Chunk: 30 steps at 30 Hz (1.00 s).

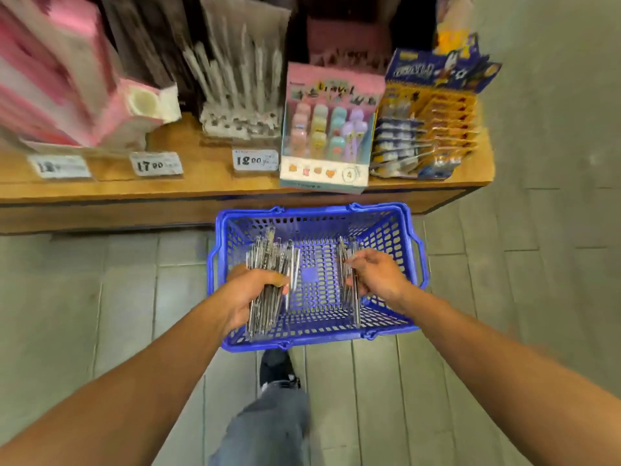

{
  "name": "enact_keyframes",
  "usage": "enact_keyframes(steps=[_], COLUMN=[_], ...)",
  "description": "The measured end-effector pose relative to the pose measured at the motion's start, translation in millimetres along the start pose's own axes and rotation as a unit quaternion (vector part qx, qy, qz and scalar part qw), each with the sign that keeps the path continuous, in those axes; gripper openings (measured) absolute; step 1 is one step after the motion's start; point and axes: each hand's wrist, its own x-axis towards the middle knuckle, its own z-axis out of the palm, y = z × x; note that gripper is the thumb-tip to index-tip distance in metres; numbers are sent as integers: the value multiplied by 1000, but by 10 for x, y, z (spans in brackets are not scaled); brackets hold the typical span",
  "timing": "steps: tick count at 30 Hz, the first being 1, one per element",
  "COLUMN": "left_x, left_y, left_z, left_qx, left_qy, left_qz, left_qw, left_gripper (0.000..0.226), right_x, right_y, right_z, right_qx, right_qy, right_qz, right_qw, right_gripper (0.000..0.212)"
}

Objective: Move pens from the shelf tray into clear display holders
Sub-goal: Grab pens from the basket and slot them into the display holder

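Head camera looks steeply down over a basket [386, 230], facing shelving.

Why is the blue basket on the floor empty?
Nearly empty: blue plastic basket shows bare mesh; left hand and right hand grip the pen bundles.

This is a stationery shop: a wooden display shelf [201, 186] carries price tags [255, 160] (one reads 12.00), boxed pastel pens [327, 136] and carded packs [433, 129], with a blue shopping basket [386, 223] on the tiled floor [100, 280].
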Motion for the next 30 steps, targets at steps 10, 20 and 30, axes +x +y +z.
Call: enact_keyframes(steps=[10, 20, 30], left_x=[-2061, -3360, -4276], left_y=[856, 1189, 925], left_z=[-130, -302, -825], left_qx=[-43, -135, -291], left_qy=[-7, 53, 127], left_qz=[28, 90, 148], left_qw=[999, 985, 937], left_gripper=[24, 11, 12], right_x=[-1584, -2404, -3132], right_y=[-1517, -2472, -3466], right_z=[-347, -575, 193], right_qx=[64, 37, -66], right_qy=[10, -41, -166], right_qz=[-32, -100, -187], right_qw=[997, 993, 966], right_gripper=[15, 22, 23])
